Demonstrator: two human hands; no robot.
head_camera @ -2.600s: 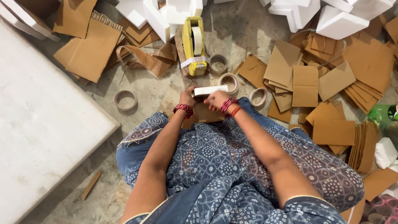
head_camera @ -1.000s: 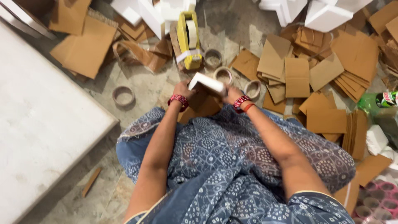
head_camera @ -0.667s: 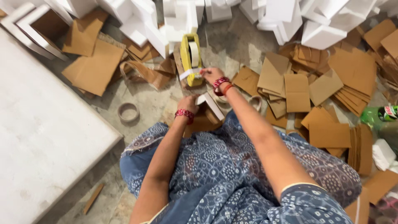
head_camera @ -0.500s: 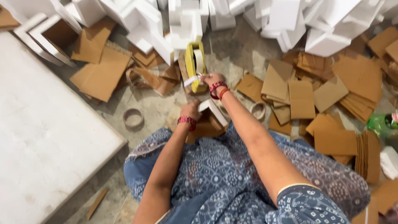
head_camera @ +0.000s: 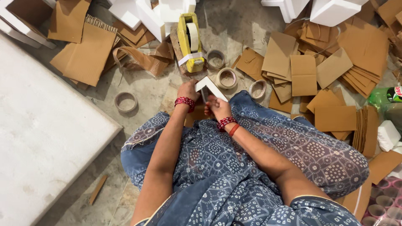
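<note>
I sit on the floor with both hands in front of my knees. My left hand [head_camera: 187, 90] and my right hand [head_camera: 217, 107] both hold a small white L-shaped foam corner piece [head_camera: 210, 87], one at each side of it. Red bangles ring both wrists. Just beyond the piece stands a yellow tape dispenser [head_camera: 190, 41] with a roll of tape on it, resting on a strip of cardboard.
Empty tape cores [head_camera: 126, 101] [head_camera: 227, 78] [head_camera: 257, 89] lie on the concrete floor. Brown cardboard pieces [head_camera: 303, 75] are piled at the right and upper left. White foam blocks [head_camera: 144, 12] sit at the top. A large white slab [head_camera: 46, 146] fills the left. A green bottle [head_camera: 387, 97] lies at the right edge.
My right hand reached out to the tape dispenser, then came back to the white corner piece. The piece now stands up as an angle between both hands.
</note>
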